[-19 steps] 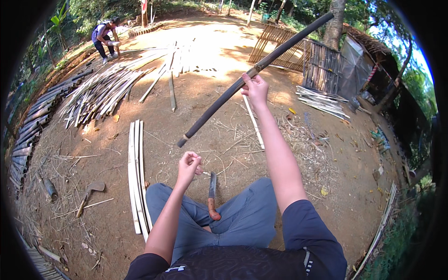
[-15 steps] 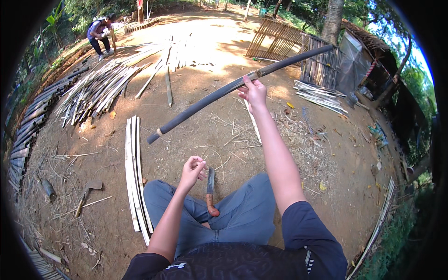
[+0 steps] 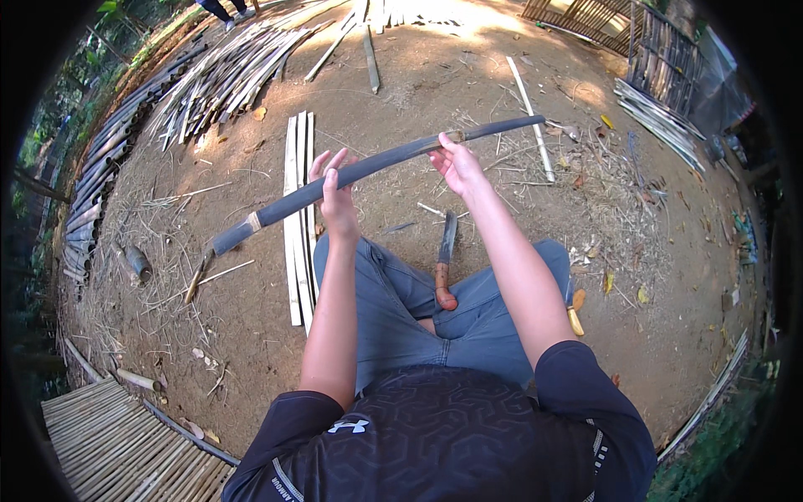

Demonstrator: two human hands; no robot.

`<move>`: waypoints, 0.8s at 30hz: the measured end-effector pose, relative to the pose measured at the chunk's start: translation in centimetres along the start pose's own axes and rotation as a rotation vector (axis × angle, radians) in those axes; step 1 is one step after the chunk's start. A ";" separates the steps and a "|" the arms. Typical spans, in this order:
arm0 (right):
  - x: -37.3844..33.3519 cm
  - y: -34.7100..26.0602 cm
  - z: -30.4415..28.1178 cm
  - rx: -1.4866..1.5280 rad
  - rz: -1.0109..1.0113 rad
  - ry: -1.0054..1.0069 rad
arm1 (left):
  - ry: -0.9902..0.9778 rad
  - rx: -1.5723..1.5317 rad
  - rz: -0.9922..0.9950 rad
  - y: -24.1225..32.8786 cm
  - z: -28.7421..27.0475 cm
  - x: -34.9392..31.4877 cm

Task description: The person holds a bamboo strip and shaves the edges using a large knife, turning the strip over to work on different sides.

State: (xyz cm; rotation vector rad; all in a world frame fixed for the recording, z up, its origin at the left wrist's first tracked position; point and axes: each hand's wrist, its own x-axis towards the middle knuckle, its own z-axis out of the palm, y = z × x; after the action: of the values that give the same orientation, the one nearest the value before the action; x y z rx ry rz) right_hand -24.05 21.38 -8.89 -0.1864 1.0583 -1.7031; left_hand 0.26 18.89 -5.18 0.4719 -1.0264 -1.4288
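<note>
A long dark half-split or whole bamboo pole with pale node rings slants across in front of me, its left end lower. My left hand grips it left of the middle, thumb on the near side and fingers behind. Near the far node, my right hand holds it between thumb and fingers. Below, between my crossed legs, lies a machete with a dark blade and reddish-brown wooden handle. A smaller knife with a yellowish handle rests by my right knee.
Pale bamboo strips lie beside my left knee. A wood-handled tool is partly hidden by the pole's left end. Farther off are a heap of split bamboo, dark poles, another strip pile and a slatted bamboo mat.
My left hand has risen from above my lap onto the pole. The pole has come lower and closer to level. My view has tipped down, bringing the knife by my right knee into sight.
</note>
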 end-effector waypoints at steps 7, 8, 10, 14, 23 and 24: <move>-2.3 6.5 -3.3 -0.887 0.090 -0.028 | 0.316 -0.229 0.072 0.9 3.6 4.1; -2.5 7.6 -6.9 -1.239 -0.033 0.076 | 0.361 -0.272 0.045 0.5 6.1 4.2; -9.1 10.4 -4.9 -1.576 -0.145 0.087 | 0.457 -0.136 0.103 1.6 4.6 4.5; -15.2 14.2 -7.6 -1.801 0.229 0.041 | 0.443 -0.071 0.167 1.5 7.0 3.9; -11.6 14.5 -13.1 -1.137 0.513 0.084 | 0.315 -0.078 0.204 0.5 8.9 3.2; -11.0 14.7 -14.9 -0.907 0.550 0.130 | 0.285 -0.132 0.212 0.3 9.7 2.8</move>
State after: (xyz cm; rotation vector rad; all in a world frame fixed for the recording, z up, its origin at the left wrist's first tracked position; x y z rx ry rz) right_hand -18.00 38.27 -24.34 -0.3208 1.7371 -0.6710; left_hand -7.82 19.18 0.93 0.4415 -0.7260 -1.1916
